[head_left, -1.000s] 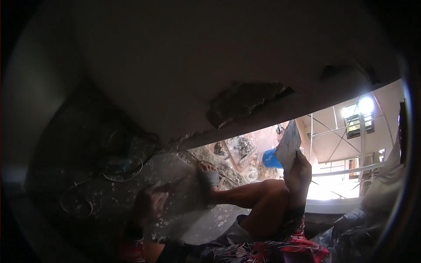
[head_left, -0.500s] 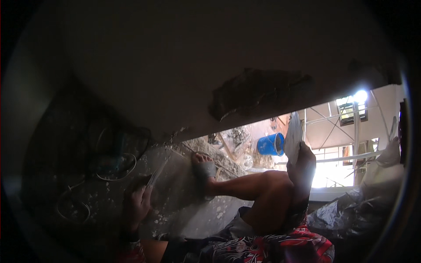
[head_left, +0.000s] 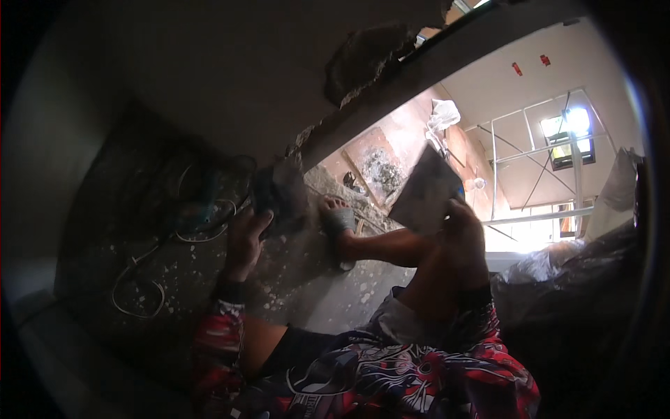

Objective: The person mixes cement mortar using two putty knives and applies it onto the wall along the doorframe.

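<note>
Rough grey plaster wall [head_left: 209, 91] fills the dim space ahead of us, with a broken patch [head_left: 363, 59] near its edge. Our left hand [head_left: 246, 241] closes its grip around a dark trowel [head_left: 279, 195], blade just above the fingers, against the wall. Our right hand [head_left: 464, 234] holds a flat grey plaster board [head_left: 426, 192], tilted above its grip. Between both grips rests a sandalled foot [head_left: 340, 222] on the spattered floor [head_left: 335, 293]. Cables [head_left: 139, 279] coil below left.
</note>
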The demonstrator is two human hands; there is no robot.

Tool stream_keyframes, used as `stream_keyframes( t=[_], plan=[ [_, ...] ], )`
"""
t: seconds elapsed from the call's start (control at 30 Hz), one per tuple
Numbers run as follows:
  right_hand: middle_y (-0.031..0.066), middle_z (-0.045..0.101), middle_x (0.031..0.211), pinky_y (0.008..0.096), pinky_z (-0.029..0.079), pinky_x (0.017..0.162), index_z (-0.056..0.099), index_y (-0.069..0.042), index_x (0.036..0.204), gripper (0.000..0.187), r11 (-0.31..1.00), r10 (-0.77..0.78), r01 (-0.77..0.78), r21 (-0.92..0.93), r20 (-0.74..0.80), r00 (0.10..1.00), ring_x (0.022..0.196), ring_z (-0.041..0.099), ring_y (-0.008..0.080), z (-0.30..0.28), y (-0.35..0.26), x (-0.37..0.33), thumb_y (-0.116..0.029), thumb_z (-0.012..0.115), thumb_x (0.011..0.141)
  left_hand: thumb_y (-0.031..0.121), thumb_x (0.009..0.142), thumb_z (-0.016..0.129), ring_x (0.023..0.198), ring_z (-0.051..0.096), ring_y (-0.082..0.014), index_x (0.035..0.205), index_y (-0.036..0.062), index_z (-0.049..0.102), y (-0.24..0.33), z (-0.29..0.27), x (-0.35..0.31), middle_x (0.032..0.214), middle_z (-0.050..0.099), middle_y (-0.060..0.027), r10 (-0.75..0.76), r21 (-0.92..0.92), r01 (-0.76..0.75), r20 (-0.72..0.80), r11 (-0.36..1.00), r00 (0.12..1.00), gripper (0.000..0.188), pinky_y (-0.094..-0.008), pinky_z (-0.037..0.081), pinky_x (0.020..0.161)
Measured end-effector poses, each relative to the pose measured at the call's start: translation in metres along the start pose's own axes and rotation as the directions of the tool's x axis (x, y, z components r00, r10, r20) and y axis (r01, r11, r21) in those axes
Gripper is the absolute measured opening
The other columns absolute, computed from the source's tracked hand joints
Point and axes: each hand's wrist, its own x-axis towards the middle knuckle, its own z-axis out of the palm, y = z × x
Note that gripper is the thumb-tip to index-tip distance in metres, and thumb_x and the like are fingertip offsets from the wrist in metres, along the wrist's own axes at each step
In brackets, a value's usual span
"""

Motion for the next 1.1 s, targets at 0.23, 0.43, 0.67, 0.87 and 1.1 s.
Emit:
stream_keyframes(
  t=[0.23, 0.43, 0.67, 0.87, 1.1],
  plan=[
    [0.0143, 0.062, 0.116, 0.0384, 0.06, 0.076, 0.046, 0.002, 0.139, 0.045, 0.95, 0.233, -0.271, 0.156, 0.227, 0.946, 0.098, 0.067, 0.0246, 0.039, -0.009, -0.012, -0.015, 0.052, 0.098, 0.01, 0.094, 0.06, 0.091, 0.067, -0.0163, 0.115, -0.0022, 0.061, 0.006, 0.015, -0.002, 0.103, 0.066, -0.0078, 0.041, -0.166, -0.02, 0.124, 0.986, 0.991, 0.024, -0.0389, 0.063, 0.071],
    [0.0078, 0.066, 0.098, 0.0296, 0.055, 0.07, 0.058, 0.003, 0.126, 0.036, 0.901, 0.435, -0.387, -0.198, 0.412, 0.801, 0.08, 0.065, 0.0147, -0.005, 0.012, 0.072, -0.013, 0.059, 0.094, 0.008, 0.091, 0.063, 0.095, 0.069, -0.0238, 0.117, 0.0003, 0.059, 0.022, 0.015, -0.027, 0.108, 0.067, -0.0109, 0.039, -0.233, -0.039, -0.007, 0.972, 0.999, 0.027, -0.0409, 0.064, 0.072],
    [0.0038, 0.064, 0.095, 0.0259, 0.05, 0.067, 0.061, 0.001, 0.117, 0.028, 0.806, 0.584, -0.383, -0.451, 0.502, 0.638, 0.077, 0.06, 0.0111, -0.04, 0.073, 0.157, -0.011, 0.058, 0.092, 0.012, 0.095, 0.062, 0.097, 0.068, -0.0228, 0.121, -0.0012, 0.057, -0.03, 0.025, -0.055, 0.112, 0.066, -0.0123, -0.052, 0.007, 0.053, -0.113, 0.999, 0.992, 0.03, -0.0402, 0.062, 0.078],
    [0.0085, 0.062, 0.105, 0.0381, 0.058, 0.073, 0.046, 0.001, 0.134, 0.039, 0.739, 0.661, -0.632, -0.231, 0.432, 0.614, 0.08, 0.064, 0.0188, -0.079, 0.179, 0.202, -0.006, 0.053, 0.096, 0.007, 0.094, 0.061, 0.083, 0.062, -0.0091, 0.105, -0.0026, 0.065, -0.084, 0.078, -0.038, 0.097, 0.069, -0.005, -0.305, 0.042, 0.313, -0.133, 0.949, 0.943, 0.015, -0.027, 0.051, 0.072],
    [0.0059, 0.06, 0.101, 0.0405, 0.06, 0.066, 0.051, -0.006, 0.127, 0.03, 0.695, 0.585, -0.714, 0.084, 0.512, 0.629, 0.078, 0.065, 0.0187, -0.101, 0.306, 0.205, -0.005, 0.05, 0.097, 0.01, 0.094, 0.063, 0.063, 0.062, -0.0256, 0.087, -0.0022, 0.064, -0.189, 0.103, 0.046, 0.077, 0.067, -0.0132, 0.187, 0.896, -0.052, -0.035, 0.441, 0.982, 0.014, -0.0365, 0.045, 0.056]
  ],
)
